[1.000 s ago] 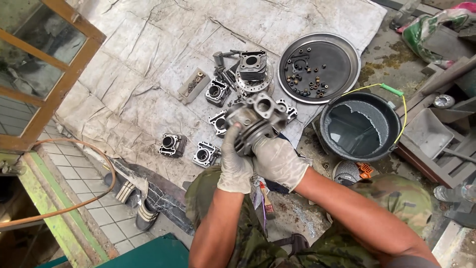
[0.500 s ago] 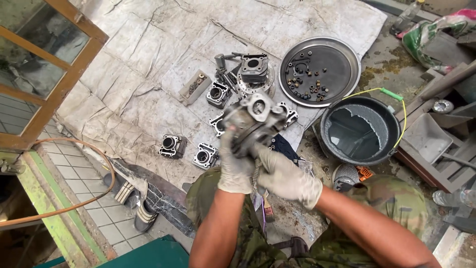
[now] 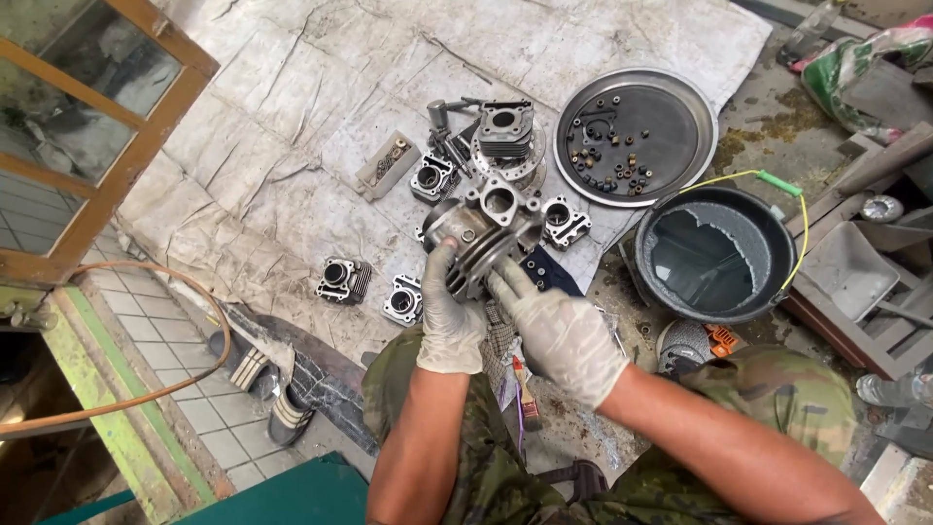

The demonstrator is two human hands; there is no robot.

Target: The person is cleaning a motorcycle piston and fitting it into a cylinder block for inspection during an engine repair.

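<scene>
A wide sheet of creased, stained grey paper (image 3: 292,146) covers the ground, its surface wrinkled into ridges. At the left stands a wooden-framed glass door (image 3: 87,126), and below it an orange hose (image 3: 165,389) curves over pale tiles. To the right sits a round black bucket (image 3: 768,292) holding dark liquid, a thin yellow wire arching over its rim. Above it lies a round, shallow metal tray (image 3: 680,97), dull silver, scattered with small nuts and rings.

Both hands wear thin, whitish rubber gloves, smudged with grime. Between them, raised above the paper's lower edge and just left of the bucket, is a finned engine cylinder (image 3: 483,231) of cast grey metal, with thin parallel cooling fins around a round bore and lugs at its top. The left hand (image 3: 449,311) wraps around the cylinder's left side, thumb up along the fins, gripping it. The right hand (image 3: 559,331) holds the lower right side, its fingers stretched flat against the fins.

More cast cylinders rest on the paper: one with a circular finned base (image 3: 505,136) above the held piece, a small squarish one (image 3: 433,177) to its left, another (image 3: 566,222) just right of the held cylinder, and two more (image 3: 343,280) (image 3: 402,299) lower left. A brush with a wooden handle (image 3: 526,389) lies near the person's camouflage-patterned trousers (image 3: 787,408).
</scene>
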